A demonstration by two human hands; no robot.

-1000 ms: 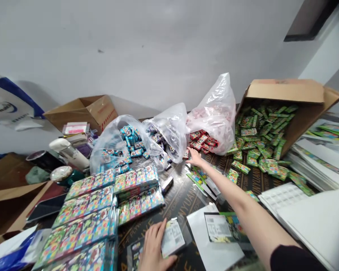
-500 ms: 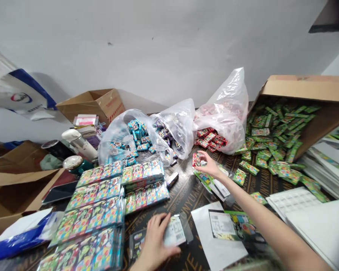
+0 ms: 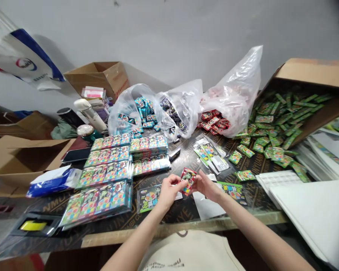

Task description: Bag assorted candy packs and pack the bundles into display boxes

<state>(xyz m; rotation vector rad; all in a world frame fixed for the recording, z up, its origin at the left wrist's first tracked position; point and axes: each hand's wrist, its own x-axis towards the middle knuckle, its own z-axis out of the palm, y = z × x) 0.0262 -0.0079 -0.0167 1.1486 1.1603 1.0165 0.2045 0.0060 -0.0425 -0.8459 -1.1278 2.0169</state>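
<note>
A small red printed packet (image 3: 188, 177) is held up between my two hands, above the near part of the table. My left hand (image 3: 170, 191) pinches its left edge, thumb across the front. On its right edge are the closed fingers of my right hand (image 3: 208, 186). Beneath my left hand lies a clear pouch with a green and black printed card (image 3: 149, 197), partly covered by the hand. Under my right hand are a white sheet (image 3: 207, 207) and another green printed card (image 3: 233, 191).
Stacked sets of colourful packets (image 3: 103, 177) stand at left. Clear plastic bags hold blue packets (image 3: 144, 107), dark packets (image 3: 172, 111) and red packets (image 3: 214, 121). Green packets (image 3: 271, 139) spill from a tipped cardboard box (image 3: 313, 75). White sheets (image 3: 302, 203) lie right.
My right hand has come back from near the red packets' bag with the red packet. My left hand has lifted off the pouch and gripped the packet too. The view has tilted down.
</note>
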